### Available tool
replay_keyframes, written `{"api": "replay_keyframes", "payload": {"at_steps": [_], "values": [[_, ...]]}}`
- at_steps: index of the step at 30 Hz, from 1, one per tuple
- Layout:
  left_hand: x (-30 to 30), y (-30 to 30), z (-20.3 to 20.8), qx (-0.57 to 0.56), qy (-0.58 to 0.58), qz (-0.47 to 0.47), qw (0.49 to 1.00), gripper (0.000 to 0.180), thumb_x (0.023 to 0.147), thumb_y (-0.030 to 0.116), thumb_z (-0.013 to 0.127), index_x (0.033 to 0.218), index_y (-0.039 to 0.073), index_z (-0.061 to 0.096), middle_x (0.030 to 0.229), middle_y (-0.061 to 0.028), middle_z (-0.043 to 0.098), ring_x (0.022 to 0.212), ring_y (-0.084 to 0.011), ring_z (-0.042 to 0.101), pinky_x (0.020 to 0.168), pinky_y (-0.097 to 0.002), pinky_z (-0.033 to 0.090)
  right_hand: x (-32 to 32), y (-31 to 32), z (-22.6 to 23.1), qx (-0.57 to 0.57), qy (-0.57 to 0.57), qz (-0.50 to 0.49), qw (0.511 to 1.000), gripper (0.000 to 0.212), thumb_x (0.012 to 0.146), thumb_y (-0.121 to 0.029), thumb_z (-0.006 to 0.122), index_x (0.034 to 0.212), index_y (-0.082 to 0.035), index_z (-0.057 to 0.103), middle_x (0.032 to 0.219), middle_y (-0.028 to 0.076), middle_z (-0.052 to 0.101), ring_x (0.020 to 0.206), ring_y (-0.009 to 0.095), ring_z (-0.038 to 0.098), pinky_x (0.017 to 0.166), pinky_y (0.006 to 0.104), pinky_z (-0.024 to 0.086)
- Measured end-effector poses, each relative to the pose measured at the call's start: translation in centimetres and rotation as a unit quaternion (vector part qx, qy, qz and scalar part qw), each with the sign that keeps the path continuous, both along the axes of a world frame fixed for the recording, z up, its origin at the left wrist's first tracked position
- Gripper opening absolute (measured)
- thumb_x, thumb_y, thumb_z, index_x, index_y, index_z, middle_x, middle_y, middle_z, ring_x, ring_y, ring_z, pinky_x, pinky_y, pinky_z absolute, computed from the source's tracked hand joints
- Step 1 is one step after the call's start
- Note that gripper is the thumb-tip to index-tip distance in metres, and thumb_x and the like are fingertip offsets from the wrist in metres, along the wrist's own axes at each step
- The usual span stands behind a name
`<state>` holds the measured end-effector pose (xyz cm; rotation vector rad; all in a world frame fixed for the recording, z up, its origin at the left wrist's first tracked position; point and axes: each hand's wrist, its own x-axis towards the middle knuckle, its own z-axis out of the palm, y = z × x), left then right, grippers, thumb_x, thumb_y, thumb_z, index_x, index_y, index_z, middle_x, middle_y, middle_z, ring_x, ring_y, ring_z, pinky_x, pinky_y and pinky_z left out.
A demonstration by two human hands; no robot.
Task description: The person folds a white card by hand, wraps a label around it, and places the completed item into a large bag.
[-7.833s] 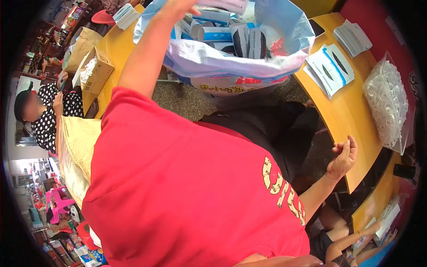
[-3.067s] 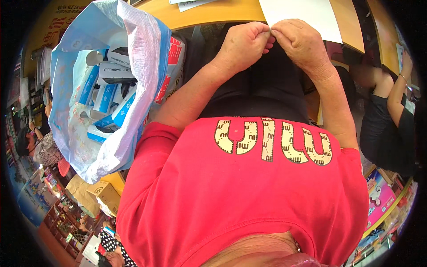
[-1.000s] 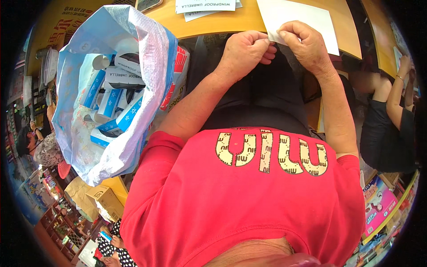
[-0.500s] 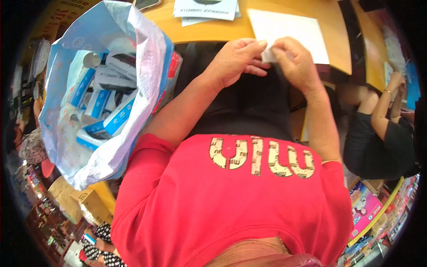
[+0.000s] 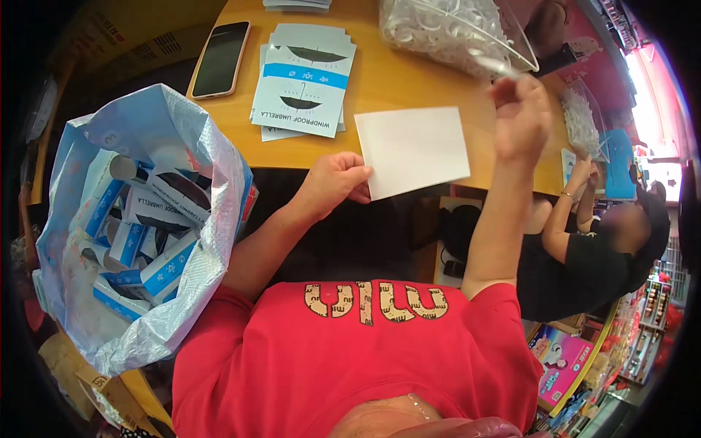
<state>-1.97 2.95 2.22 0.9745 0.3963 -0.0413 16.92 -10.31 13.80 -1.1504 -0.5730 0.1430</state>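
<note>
A blank white card [image 5: 415,152] lies on the near edge of the table, partly overhanging it. My left hand [image 5: 337,181] pinches its lower left edge between thumb and fingers. Over the table to the right, my right hand [image 5: 522,120] is raised with curled fingers beside a clear bin of small translucent plastic pieces [image 5: 445,29], some ring-shaped. A blurred whitish plastic piece [image 5: 493,64] shows at its fingertips; its exact shape is smeared by motion. Left of the card sits a stack of printed umbrella cards [image 5: 310,80], white with a blue band.
A phone [image 5: 221,60] lies at the table's left corner. On my left, an open woven bag [image 5: 208,292] holds several rolled umbrella cards [image 5: 166,266]. At the right, another person [image 5: 591,255] works beside a second pile of translucent pieces [image 5: 580,120].
My right hand has left the card and moved up and right to the plastic bin. My left hand stays on the card's edge. The view now takes in more of the table.
</note>
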Motion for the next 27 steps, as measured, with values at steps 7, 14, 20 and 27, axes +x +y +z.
{"api": "replay_keyframes", "payload": {"at_steps": [7,14,20,27], "values": [[0.3,-0.5,0.0,0.021,0.001,-0.032,0.999,0.014,0.081,0.013,0.048,0.082,0.0,0.053,0.072,-0.0061,0.057,0.064,-0.0127,0.057,0.058,-0.0239,0.047,9.8,5.5,2.1,-0.287,-0.344,-0.273,0.851,0.015,0.07,-0.015,0.057,0.077,-0.003,0.062,0.07,0.006,0.06,0.065,0.012,0.055,0.062,0.023,0.042],[-0.1,-0.6,-0.2,0.03,-0.002,-0.035,0.999,0.015,0.081,0.014,0.048,0.082,0.0,0.053,0.073,-0.0062,0.057,0.065,-0.0125,0.057,0.059,-0.0236,0.047,10.0,4.1,-1.4,-0.362,-0.483,-0.256,0.755,0.021,0.075,-0.016,0.049,0.087,-0.003,0.06,0.088,0.014,0.058,0.087,0.027,0.053,0.078,0.0326,0.04],[0.5,-0.4,-0.2,-0.013,0.014,0.037,0.999,0.014,0.078,0.013,0.05,0.081,0.0,0.052,0.071,-0.0086,0.057,0.061,-0.0156,0.057,0.055,-0.0264,0.049,-1.5,0.1,-3.0,-0.326,-0.201,-0.077,0.921,0.03,0.074,-0.011,0.053,0.103,-0.001,0.052,0.106,0.015,0.051,0.104,0.026,0.045,0.088,0.0312,0.035],[-0.3,-2.8,2.1,-0.114,-0.016,0.02,0.993,0.013,0.079,0.014,0.051,0.08,0.002,0.051,0.073,-0.0092,0.058,0.061,-0.0162,0.058,0.056,-0.0281,0.051,-9.3,-4.0,-8.0,-0.418,-0.494,-0.036,0.761,0.035,0.065,0.002,0.052,0.098,-0.008,0.057,0.102,0.009,0.054,0.104,0.027,0.046,0.094,0.0396,0.026]]}}
